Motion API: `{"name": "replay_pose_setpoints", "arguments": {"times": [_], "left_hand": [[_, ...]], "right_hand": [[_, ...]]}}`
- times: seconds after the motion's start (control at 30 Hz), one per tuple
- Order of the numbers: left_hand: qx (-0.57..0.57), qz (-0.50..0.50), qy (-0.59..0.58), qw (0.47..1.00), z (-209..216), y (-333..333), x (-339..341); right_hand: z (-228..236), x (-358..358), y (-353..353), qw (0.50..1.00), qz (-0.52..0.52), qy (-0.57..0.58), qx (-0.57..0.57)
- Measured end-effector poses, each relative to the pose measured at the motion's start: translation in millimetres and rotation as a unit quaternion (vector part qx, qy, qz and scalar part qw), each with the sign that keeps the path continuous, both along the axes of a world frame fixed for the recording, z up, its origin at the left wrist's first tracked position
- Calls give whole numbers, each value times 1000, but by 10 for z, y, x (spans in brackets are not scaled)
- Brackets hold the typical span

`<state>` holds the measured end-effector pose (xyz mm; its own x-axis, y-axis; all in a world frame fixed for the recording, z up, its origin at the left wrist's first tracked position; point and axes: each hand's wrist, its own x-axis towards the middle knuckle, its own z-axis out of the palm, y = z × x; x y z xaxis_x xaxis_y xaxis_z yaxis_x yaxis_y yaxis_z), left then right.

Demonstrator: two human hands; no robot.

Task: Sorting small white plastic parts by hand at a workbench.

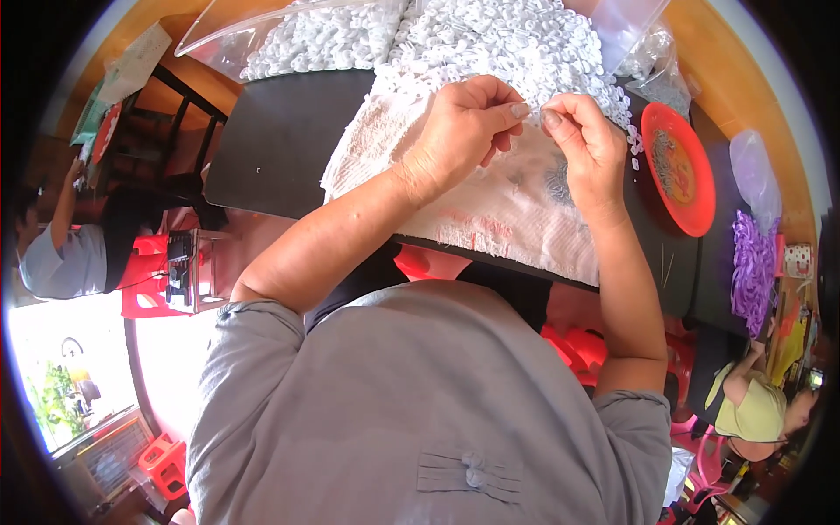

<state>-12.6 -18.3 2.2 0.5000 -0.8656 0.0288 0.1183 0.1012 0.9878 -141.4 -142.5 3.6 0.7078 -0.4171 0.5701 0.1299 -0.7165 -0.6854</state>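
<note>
My left hand (468, 127) and my right hand (588, 144) are raised over a pale pink towel (372, 162), a short gap between their fingertips. Thumb and forefinger of each are pinched together; whatever they hold is too small to make out. Just beyond them spreads a large heap of small white plastic pieces (499, 39), some spilling onto the towel. Beside my right wrist a small cluster of grey bits (557, 182) lies on the towel. To the right stands a red plastic dish (694, 197) with small grey metal-looking parts (669, 166) in it.
The black table (280, 144) shows on both sides of the towel. Thin sticks (668, 267) lie near its right front edge. Clear plastic bags (652, 66) and a bundle of purple strips (754, 271) are at the right. Other people sit at far left and far right.
</note>
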Motion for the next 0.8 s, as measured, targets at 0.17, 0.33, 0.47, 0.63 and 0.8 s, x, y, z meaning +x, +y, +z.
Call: {"name": "replay_pose_setpoints", "arguments": {"times": [0.17,0.33,0.47,0.63,0.8], "left_hand": [[14,6,-29,999,-14,17,-18],[20,8,-23,999,6,27,-65],[11,10,-31,999,-7,52,-72],[9,45,-31,998,-18,64,-118],[-34,58,-33,997,-126,40,-110]], "right_hand": [[-26,9,19,999,7,1,-33],[-26,7,50,999,5,4,-37],[-12,4,92,999,2,7,-45],[-53,24,138,998,-7,10,-55],[-86,71,176,1000,0,4,-8]]}}
